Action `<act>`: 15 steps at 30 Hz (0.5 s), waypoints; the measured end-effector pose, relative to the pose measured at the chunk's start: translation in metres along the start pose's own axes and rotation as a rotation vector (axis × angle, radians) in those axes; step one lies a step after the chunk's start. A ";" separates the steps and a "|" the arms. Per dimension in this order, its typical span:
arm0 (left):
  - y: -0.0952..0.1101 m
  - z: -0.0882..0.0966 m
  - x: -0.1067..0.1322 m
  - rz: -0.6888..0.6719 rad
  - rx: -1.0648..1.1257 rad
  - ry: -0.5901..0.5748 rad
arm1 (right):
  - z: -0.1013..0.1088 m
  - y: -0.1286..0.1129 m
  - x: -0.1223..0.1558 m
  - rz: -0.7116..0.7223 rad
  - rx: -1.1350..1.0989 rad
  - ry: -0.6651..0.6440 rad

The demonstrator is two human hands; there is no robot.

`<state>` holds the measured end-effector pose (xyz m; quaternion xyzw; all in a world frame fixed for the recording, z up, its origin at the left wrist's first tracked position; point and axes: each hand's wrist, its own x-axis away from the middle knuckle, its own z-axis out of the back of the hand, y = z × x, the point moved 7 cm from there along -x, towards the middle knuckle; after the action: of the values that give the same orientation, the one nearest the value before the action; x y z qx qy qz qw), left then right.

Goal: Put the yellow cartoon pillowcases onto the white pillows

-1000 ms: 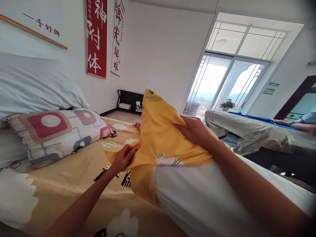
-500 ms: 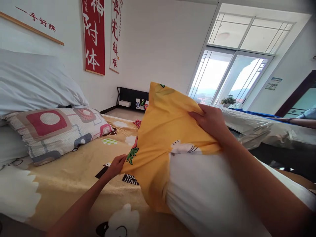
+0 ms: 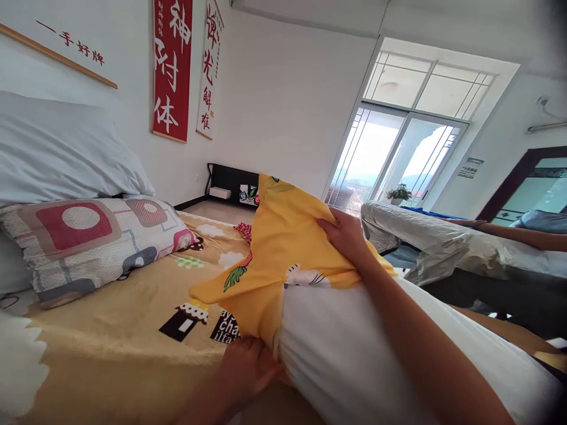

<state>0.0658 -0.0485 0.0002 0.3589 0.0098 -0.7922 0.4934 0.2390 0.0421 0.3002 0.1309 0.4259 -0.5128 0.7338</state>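
Note:
A yellow pillowcase with cat and leaf prints covers the far part of a white pillow. The pillow's near part sticks out of its opening. My right hand is closed on the pillowcase's upper right side, holding it raised above the bed. Low at the opening, my left hand is closed on the lower hem, close to the pillow's left side. The pillowcase's far left corner hangs loose over the bed blanket.
A patterned pillow and a white pillow are stacked at the left. A plastic-covered table stands at the right, with another person's arm over it. A potted plant stands by the window.
My left hand has let go of the pillowcase's left corner and moved down and right to the lower hem. My right hand keeps its hold, slightly lower and left in view.

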 end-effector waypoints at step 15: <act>0.048 -0.026 -0.014 -0.169 0.462 -0.074 | -0.005 0.018 -0.005 -0.180 0.190 0.334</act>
<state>0.1221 -0.0526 0.0058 0.4310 -0.1595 -0.8245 0.3301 0.2514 0.0564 0.2972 0.2439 0.5012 -0.5853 0.5888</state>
